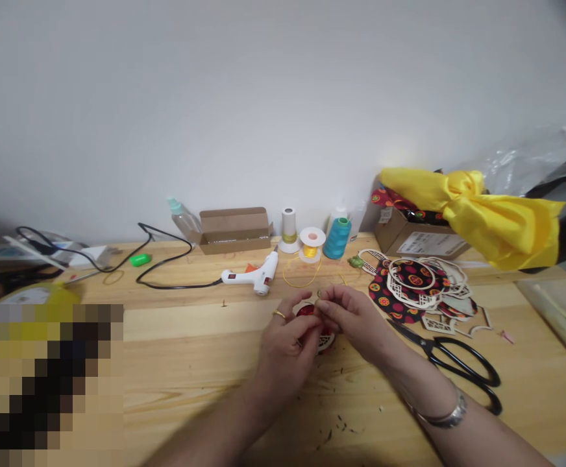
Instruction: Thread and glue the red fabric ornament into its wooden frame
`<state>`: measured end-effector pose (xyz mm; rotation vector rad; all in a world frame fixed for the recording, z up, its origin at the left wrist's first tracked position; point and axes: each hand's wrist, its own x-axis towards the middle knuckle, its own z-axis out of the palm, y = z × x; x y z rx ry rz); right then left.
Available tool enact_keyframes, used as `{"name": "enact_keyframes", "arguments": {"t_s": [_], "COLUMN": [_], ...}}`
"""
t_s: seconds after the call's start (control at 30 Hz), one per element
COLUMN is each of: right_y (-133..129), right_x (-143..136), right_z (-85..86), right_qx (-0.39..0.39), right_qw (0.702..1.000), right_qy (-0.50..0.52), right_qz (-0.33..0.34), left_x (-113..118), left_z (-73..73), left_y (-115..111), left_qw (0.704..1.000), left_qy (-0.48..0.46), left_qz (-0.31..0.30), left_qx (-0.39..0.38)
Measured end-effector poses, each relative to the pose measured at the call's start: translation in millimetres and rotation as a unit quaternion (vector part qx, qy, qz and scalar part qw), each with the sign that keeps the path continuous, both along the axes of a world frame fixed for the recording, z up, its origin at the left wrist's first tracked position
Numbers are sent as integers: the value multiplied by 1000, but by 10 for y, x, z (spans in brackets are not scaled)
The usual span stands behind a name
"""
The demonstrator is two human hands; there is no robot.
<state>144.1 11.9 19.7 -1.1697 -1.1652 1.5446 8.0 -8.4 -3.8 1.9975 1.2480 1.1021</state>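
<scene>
From my view, the glue gun (pixel 251 275) is of smooth white plastic, and behind it the open box (pixel 234 230) looks like matt brown cardboard. To the right of the glue gun I see a smooth, glossy yellow cloth (pixel 502 217), and nearer to me than this cloth, scissors (pixel 463 363) with shiny black handles. All around under the glue gun, the table (pixel 190 350) is pale wood with visible grain.

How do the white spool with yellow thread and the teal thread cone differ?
The spool has white flanges with a little yellow thread between them; the teal cone is wrapped in teal nearly all over. The cone stands taller, while the spool is squat. A loose yellow strand trails from the spool; none shows from the cone. Both sit side by side on the wooden table.
</scene>
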Motion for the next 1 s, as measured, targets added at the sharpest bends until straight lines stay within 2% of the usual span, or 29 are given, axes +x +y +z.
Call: {"name": "enact_keyframes", "arguments": {"t_s": [0.27,0.53,0.63,0.7,0.77,0.83,0.87,0.93,1.0], "right_y": [7,15,15,14,15,16,16,14,9], "right_x": [-3,5,12,18,27,36,40,45,47], "right_z": [-28,-37,-41,-37,-31,-29,-29,-35,-45], "right_qx": [3,16,33,48,61,77,86,102,115], "right_qw": [1000,999,998,996,992,987,985,980,975], "right_qy": [-5,-40,-55,-78,-109,-138,-151,-172,-188], "right_qz": [0,-8,-10,-10,-4,0,0,0,3], "left_x": [2,15,12,-3,-19,-27,-27,-20,-16], "left_z": [-20,-19,33,71,102,130,143,169,196], "left_y": [17,17,12,21,46,80,97,123,136], "left_qw": [999,1000,998,992,969,919,900,880,875], "left_qy": [-6,-3,-42,-87,-160,-248,-270,-292,-292], "left_qz": [-23,-25,-37,-48,-48,-28,-18,-10,-10], "left_qx": [27,-14,-38,-81,-180,-304,-342,-374,-386]}}
